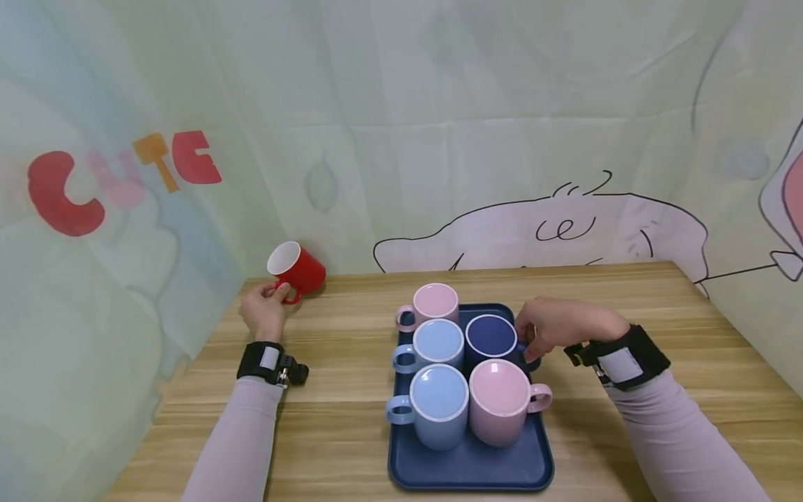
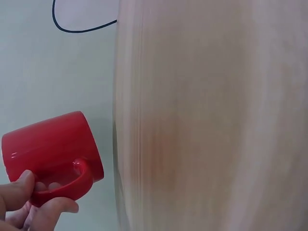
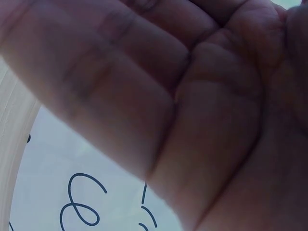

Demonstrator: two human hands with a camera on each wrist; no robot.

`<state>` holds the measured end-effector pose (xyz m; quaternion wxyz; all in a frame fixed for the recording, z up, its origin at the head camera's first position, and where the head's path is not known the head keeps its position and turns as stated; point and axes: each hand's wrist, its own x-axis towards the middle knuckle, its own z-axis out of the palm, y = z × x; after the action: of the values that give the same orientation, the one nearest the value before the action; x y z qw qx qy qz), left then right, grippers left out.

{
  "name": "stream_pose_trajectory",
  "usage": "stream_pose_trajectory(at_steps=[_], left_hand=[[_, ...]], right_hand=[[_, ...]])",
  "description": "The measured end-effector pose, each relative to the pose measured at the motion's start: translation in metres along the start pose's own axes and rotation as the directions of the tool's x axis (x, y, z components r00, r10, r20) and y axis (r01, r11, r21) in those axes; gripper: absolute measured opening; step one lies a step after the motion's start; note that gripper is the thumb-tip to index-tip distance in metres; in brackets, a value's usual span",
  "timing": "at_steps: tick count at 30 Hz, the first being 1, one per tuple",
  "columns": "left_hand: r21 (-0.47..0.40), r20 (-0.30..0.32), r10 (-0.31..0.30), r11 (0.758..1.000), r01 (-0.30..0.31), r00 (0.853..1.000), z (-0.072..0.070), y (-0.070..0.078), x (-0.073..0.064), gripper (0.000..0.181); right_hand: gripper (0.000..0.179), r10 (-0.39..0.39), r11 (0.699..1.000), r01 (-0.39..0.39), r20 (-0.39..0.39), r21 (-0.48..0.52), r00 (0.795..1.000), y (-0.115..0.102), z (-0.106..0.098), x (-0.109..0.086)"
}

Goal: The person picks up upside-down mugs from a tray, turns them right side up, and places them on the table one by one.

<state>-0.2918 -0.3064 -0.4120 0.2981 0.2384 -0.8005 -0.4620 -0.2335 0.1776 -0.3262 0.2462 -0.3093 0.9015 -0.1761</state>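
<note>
Near the back left of the table, my left hand pinches the handle of a red mug. This mug is tilted, its white mouth facing up and left; in the left wrist view, thumb and fingers close round its handle. On the right, my right hand has curled fingers at the handle of a dark blue mug, which stands on a navy tray. The palm fills most of the right wrist view, hiding the fingertips there.
Left of the dark blue mug, a pink mug and a light blue mug line up on the tray. In front stand another light blue mug and a pink mug. A printed cloth hangs behind the wooden table.
</note>
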Motion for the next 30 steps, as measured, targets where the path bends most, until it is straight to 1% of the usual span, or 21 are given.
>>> stream_pose_trajectory(at_steps=[6, 13, 19, 22, 27, 30], left_hand=[[0.03, 0.015, -0.002, 1.0, 0.002, 1.0, 0.0005, -0.0004, -0.0011, 0.031], [0.018, 0.063, -0.056, 0.998, 0.055, 0.996, -0.0007, -0.0012, -0.0023, 0.036], [0.04, 0.056, -0.029, 0.999, 0.027, 0.998, 0.0011, 0.0023, -0.0031, 0.036], [0.041, 0.055, -0.033, 0.999, 0.031, 0.998, 0.0017, 0.0027, -0.0038, 0.036], [0.011, 0.083, -0.053, 0.999, 0.052, 0.995, 0.0031, 0.0035, -0.0051, 0.04], [-0.022, 0.106, -0.077, 0.997, 0.079, 0.991, 0.004, 0.0044, -0.0054, 0.041]], right_hand=[[0.011, 0.0, 1.0, 0.0, 0.0, -0.004, 1.0, 0.001, 0.0005, -0.0003], [0.011, -0.006, 1.0, 0.006, -0.003, -0.001, 1.0, 0.0003, -0.0001, -0.0011], [0.011, -0.006, 1.0, 0.006, -0.011, -0.001, 1.0, 0.0005, -0.0008, -0.002], [0.011, -0.012, 1.0, 0.012, -0.006, -0.001, 1.0, 0.0007, -0.0003, -0.0014], [0.011, -0.014, 1.0, 0.014, -0.004, 0.002, 1.0, 0.0009, 0.0003, -0.0005], [0.011, -0.015, 1.0, 0.015, -0.005, -0.001, 1.0, 0.0007, 0.0001, -0.0002]])
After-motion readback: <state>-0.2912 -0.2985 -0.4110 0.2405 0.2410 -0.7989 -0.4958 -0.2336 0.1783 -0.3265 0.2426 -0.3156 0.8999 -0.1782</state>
